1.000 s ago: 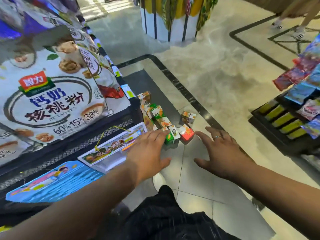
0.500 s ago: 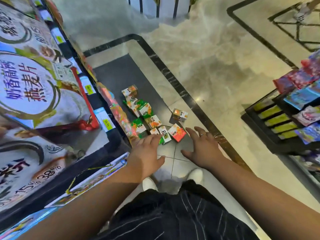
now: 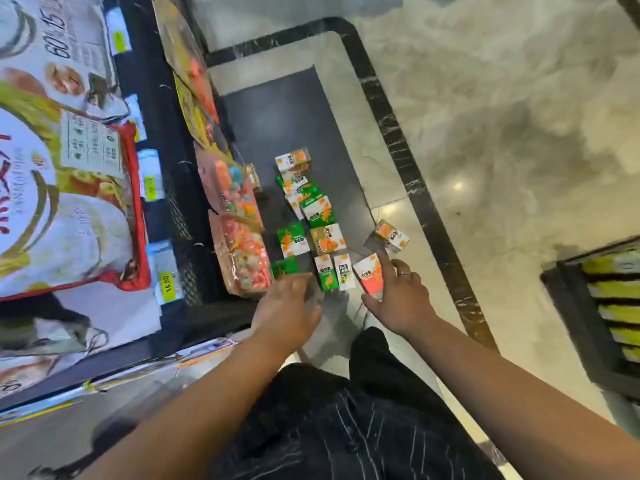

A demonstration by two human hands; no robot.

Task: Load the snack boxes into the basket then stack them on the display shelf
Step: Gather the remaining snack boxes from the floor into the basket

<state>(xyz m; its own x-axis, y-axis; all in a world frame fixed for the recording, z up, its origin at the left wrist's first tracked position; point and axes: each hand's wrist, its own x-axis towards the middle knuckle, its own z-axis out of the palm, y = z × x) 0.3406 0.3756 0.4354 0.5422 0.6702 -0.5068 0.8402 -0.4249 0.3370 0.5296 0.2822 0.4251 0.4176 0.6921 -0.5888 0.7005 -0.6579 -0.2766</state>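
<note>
We reach down to the small printed cardboard snack boxes (image 3: 313, 220) scattered on the grey marble-look floor (image 3: 485, 116) beside the black wire display shelf (image 3: 180, 209). Our left hand (image 3: 287, 308) hovers spread and empty near a green box (image 3: 284, 266); our right hand (image 3: 398, 296) is open too, its fingertips touching the red-and-white box (image 3: 370, 273). No basket is in view. We judge the gathering has barely begun. To do it well, we should pinch each box by its flat sides, take the nearest row first, then the lone box (image 3: 391, 235) lying apart to the right.
</note>
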